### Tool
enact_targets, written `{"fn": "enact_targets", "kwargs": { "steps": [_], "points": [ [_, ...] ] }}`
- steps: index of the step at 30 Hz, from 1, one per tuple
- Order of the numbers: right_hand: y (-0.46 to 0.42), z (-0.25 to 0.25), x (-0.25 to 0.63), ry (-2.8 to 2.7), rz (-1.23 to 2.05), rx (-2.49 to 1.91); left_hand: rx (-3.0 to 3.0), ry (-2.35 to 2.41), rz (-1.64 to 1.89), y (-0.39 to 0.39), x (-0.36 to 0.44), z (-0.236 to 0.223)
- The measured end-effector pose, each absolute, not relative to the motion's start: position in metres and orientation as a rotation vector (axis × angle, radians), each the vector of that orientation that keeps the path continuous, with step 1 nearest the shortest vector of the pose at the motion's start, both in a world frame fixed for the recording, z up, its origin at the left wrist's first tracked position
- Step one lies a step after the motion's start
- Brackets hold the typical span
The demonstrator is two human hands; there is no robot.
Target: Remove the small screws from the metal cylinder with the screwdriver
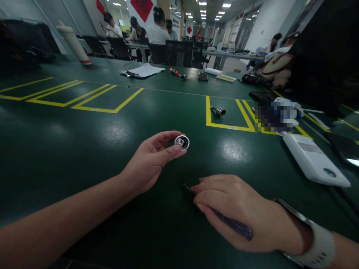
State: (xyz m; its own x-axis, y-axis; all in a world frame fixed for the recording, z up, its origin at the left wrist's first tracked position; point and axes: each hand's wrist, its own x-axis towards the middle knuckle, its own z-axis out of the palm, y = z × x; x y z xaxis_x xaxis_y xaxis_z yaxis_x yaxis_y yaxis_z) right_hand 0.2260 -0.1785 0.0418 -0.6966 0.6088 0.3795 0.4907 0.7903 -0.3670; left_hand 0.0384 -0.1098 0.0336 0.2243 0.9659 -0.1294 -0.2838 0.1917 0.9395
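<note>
My left hand (153,158) is closed on a small round metal cap (182,142), pinched between thumb and fingers. The cap's hollow side faces me, and a small fitting shows inside it. Lower and to the right, my right hand (227,209) grips a screwdriver (232,224) with a dark, see-through handle. Its thin shaft points left, apart from the cap. A tiny piece (184,185) shows at its tip, too small to name. Farther off, a metal part with a flared end (218,111) lies within a yellow-taped box, near a very small dark piece (230,123).
The green table (84,149) carries yellow tape outlines. A white power bank-like device (315,158) lies at the right. Toward the back are papers (144,70), a red-and-black tool (177,73), a phone (203,76) and a tall cup (74,43). Several people sit beyond.
</note>
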Motion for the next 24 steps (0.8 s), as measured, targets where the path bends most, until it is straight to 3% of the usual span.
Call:
{"fn": "enact_targets", "kwargs": {
  "steps": [14,24],
  "points": [
    [-0.173,0.032,0.231,-2.185,0.060,-0.776,1.118,0.985,1.070,-0.111,0.036,0.027],
    [-0.167,0.031,0.224,-2.226,0.059,-0.783,1.325,0.989,0.993,-0.119,0.039,0.026]
  ]
}}
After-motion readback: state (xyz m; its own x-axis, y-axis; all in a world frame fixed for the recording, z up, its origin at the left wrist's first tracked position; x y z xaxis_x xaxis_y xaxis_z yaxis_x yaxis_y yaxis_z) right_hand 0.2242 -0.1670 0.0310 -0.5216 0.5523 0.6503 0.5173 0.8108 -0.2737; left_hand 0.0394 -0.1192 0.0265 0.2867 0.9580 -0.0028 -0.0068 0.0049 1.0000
